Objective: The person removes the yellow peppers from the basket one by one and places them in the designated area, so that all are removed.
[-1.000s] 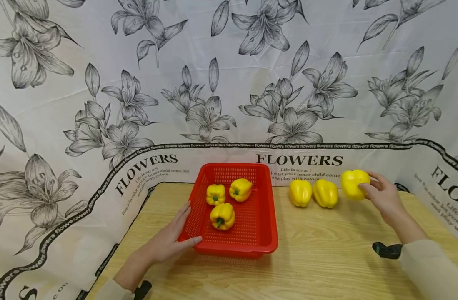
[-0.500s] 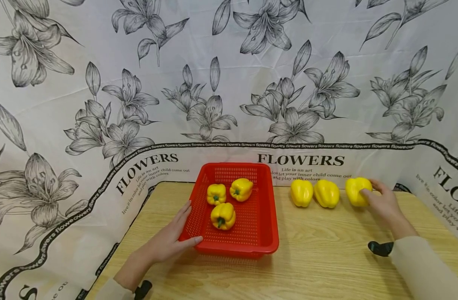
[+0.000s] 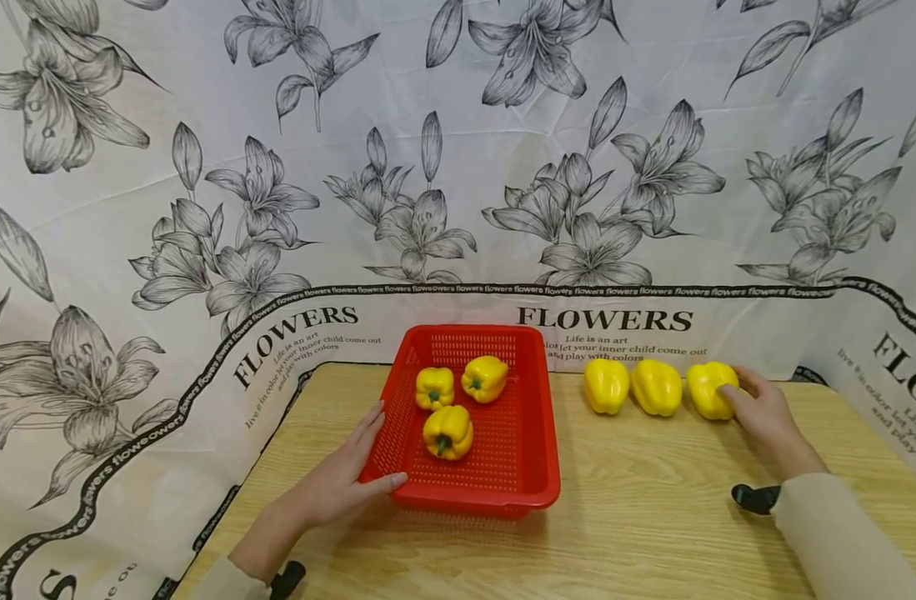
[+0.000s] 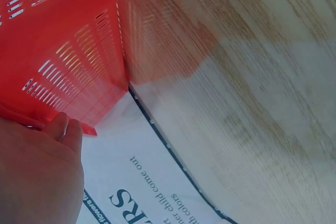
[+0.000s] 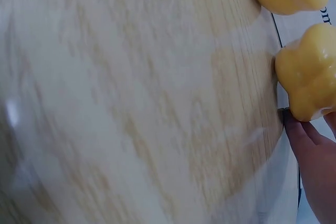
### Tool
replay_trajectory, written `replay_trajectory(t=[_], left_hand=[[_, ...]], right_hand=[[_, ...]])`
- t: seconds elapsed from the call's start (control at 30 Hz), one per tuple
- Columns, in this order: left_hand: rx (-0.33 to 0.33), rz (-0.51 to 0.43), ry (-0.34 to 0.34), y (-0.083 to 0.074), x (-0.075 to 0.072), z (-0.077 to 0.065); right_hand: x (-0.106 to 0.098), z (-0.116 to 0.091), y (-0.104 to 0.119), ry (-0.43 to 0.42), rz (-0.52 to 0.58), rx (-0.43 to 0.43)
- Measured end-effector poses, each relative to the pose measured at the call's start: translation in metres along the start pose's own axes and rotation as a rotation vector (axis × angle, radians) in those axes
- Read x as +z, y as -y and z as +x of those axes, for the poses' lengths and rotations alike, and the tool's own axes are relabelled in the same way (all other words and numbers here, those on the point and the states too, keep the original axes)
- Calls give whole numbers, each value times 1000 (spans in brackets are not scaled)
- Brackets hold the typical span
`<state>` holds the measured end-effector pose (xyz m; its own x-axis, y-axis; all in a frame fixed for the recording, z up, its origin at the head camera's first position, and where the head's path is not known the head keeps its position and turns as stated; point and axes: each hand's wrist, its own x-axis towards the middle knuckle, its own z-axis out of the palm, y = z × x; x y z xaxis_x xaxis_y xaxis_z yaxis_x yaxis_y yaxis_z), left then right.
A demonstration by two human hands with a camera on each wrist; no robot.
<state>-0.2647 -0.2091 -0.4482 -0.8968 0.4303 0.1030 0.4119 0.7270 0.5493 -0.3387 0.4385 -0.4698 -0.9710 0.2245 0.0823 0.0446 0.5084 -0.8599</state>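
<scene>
At the table's (image 3: 653, 500) far right edge, the right hand (image 3: 758, 412) gripped a glossy, lobed yellow pepper (image 3: 708, 389), standing with its long axis upright, last in a row of three. Left hand (image 3: 337, 483) lay open against the red basket (image 3: 536, 450).

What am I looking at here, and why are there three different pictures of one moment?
A person works with bare hands and wears three cameras. The wide picture comes from the head, looking down at a wooden table. The other two come from the wrists, very close, so they look odd. On the table stands a red basket with three yellow peppers inside. Two more yellow peppers lie in a row to its right, and a third, the rightmost pepper, ends that row. The left hand rests flat against the basket's left rim. The right hand holds the rightmost pepper, which sits on the table. The right wrist view shows its fingertips under that pepper.
</scene>
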Motion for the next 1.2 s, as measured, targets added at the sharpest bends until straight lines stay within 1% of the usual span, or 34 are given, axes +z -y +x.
replay_trajectory(t=[0.27, 0.43, 0.67, 0.87, 1.0, 1.1, 1.2], left_hand=[[-3, -4, 0, -3, -1, 0], [0, 3, -1, -3, -1, -1], [0, -6, -4, -1, 2, -1], [-12, -17, 2, -1, 3, -3], [-3, -19, -1, -1, 3, -2], [5, -15, -5, -1, 2, -1], [6, -13, -8, -1, 1, 0]], right_hand=[[-1, 1, -1, -10, 32, 26], [-1, -1, 0, -8, 28, 37], [0, -3, 0, -27, 21, 66], [0, -5, -2, -5, 33, 90], [1, -10, -2, 3, 25, 104], [0, -14, 2, 18, 6, 84], [-5, -18, 9, 62, -62, 41]])
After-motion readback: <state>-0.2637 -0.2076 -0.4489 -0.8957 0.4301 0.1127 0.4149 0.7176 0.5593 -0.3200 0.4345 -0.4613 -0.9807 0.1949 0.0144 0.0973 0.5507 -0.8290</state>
